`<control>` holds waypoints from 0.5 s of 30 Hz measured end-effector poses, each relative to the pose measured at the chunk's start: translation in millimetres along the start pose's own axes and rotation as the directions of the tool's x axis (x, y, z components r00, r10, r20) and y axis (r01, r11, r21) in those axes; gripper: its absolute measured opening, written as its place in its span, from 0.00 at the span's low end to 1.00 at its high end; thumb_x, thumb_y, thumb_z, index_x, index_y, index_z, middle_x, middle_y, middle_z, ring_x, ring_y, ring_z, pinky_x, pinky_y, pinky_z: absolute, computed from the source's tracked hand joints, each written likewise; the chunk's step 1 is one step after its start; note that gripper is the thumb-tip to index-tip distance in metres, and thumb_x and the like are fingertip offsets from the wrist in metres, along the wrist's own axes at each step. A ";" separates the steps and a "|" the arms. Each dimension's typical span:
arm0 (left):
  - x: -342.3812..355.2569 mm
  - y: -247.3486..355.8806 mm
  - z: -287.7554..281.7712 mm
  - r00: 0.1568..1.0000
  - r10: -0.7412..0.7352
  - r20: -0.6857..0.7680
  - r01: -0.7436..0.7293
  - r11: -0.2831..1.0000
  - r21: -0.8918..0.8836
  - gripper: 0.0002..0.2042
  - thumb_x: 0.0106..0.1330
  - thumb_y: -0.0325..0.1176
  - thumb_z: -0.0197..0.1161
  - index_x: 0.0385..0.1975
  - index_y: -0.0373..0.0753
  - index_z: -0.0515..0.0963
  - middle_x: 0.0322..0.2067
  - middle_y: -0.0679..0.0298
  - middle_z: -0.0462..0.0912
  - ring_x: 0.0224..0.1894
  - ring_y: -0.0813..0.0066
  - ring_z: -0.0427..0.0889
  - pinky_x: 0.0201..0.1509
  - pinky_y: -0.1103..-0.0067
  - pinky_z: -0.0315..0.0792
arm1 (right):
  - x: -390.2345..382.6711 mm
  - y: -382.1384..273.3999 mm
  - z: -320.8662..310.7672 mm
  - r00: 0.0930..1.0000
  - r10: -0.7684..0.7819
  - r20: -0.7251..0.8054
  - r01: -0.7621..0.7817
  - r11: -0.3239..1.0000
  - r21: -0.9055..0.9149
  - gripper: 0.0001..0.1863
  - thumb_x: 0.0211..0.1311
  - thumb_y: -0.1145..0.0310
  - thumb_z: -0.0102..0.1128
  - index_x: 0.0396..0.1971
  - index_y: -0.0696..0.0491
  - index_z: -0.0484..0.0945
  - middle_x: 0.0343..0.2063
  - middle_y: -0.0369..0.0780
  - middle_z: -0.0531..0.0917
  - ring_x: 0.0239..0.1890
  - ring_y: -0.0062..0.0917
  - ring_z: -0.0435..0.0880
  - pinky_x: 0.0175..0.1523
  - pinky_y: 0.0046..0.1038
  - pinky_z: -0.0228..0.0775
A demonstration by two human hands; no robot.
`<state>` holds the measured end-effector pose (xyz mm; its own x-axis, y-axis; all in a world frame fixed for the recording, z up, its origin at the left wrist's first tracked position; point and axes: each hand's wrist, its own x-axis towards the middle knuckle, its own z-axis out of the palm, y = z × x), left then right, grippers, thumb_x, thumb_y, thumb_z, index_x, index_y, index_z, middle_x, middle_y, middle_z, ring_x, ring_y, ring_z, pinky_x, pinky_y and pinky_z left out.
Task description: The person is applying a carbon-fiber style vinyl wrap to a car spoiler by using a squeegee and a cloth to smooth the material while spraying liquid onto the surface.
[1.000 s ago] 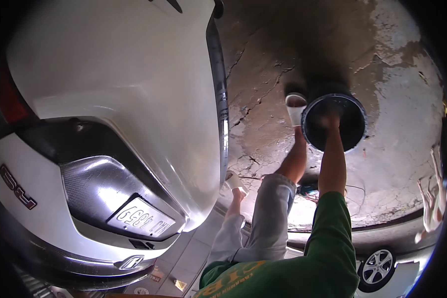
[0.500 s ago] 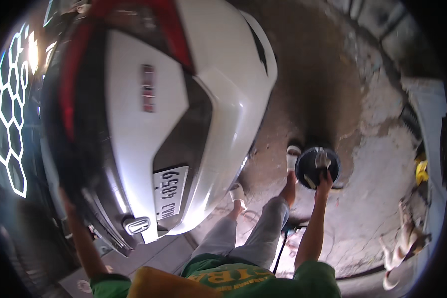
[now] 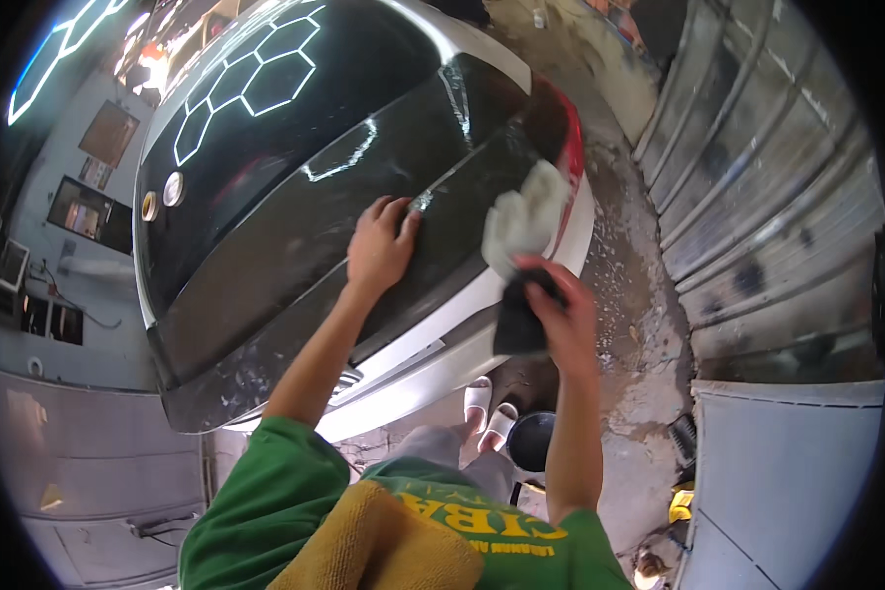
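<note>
The rear of a white car with a dark tailgate (image 3: 265, 285) fills the middle, with wet streaks on its panel. My left hand (image 3: 382, 243) rests on that dark panel with fingers spread, holding nothing. My right hand (image 3: 565, 315) grips a soft off-white thing with a black end (image 3: 523, 228), blurred by motion, perhaps a glove or a cloth. It hangs over the car's right corner by the red tail light (image 3: 569, 128); I cannot tell whether it touches. A black bucket (image 3: 532, 441) stands on the ground below, beside my sandalled feet.
A corrugated metal wall (image 3: 767, 187) rises on the right, with a pale panel (image 3: 787, 472) nearer. Wet, cracked concrete (image 3: 624, 393) lies between wall and car. A mustard towel (image 3: 374, 541) hangs at my chest. Near the lower right edge is an animal (image 3: 651, 565).
My right hand has come up from the bucket to the car with the off-white thing. My left hand now lies on the tailgate. The view has swung to show the car's top.
</note>
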<state>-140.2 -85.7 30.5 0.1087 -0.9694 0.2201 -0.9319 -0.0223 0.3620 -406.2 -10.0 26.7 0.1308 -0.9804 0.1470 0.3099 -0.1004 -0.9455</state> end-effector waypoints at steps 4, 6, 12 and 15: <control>15.2 -74.0 -5.3 0.984 -0.168 -0.054 0.107 0.811 -0.576 0.18 0.72 0.37 0.55 0.60 0.45 0.73 0.55 0.54 0.78 0.57 0.60 0.78 0.58 0.71 0.71 | 26.8 -22.8 81.6 0.953 -0.106 0.284 0.172 0.960 -0.219 0.21 0.63 0.84 0.51 0.55 0.56 0.78 0.57 0.42 0.81 0.63 0.27 0.75 0.68 0.24 0.57; 19.8 -108.2 -16.8 0.966 -0.243 -0.082 0.154 0.803 -0.576 0.19 0.71 0.38 0.58 0.60 0.42 0.73 0.52 0.51 0.80 0.53 0.57 0.80 0.58 0.69 0.72 | 22.4 -17.9 85.9 0.956 -0.044 0.289 0.111 0.969 -0.220 0.20 0.64 0.83 0.51 0.55 0.57 0.78 0.58 0.42 0.80 0.63 0.28 0.75 0.69 0.25 0.57; 24.6 -80.0 -32.3 0.991 0.135 -0.015 -0.135 0.980 -0.145 0.36 0.61 0.56 0.66 0.68 0.49 0.64 0.70 0.45 0.58 0.72 0.39 0.55 0.72 0.56 0.57 | -20.8 48.7 2.3 0.934 0.226 -0.279 -0.204 0.973 0.106 0.21 0.68 0.76 0.50 0.61 0.57 0.72 0.56 0.43 0.80 0.56 0.29 0.79 0.64 0.28 0.66; 56.1 -58.2 -9.7 0.928 0.362 0.086 -0.370 0.924 0.097 0.35 0.63 0.54 0.64 0.69 0.50 0.63 0.72 0.46 0.55 0.73 0.40 0.52 0.72 0.51 0.54 | -60.7 85.5 -75.0 0.803 0.211 -0.557 -0.216 0.975 0.058 0.23 0.68 0.75 0.53 0.64 0.55 0.70 0.55 0.42 0.78 0.53 0.29 0.80 0.57 0.28 0.73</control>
<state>-76.5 -136.4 30.6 -0.2667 -0.9288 0.2572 -0.9348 0.3143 0.1655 -458.3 28.2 -84.8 -0.3540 -0.9030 -0.2437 0.3287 0.1238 -0.9363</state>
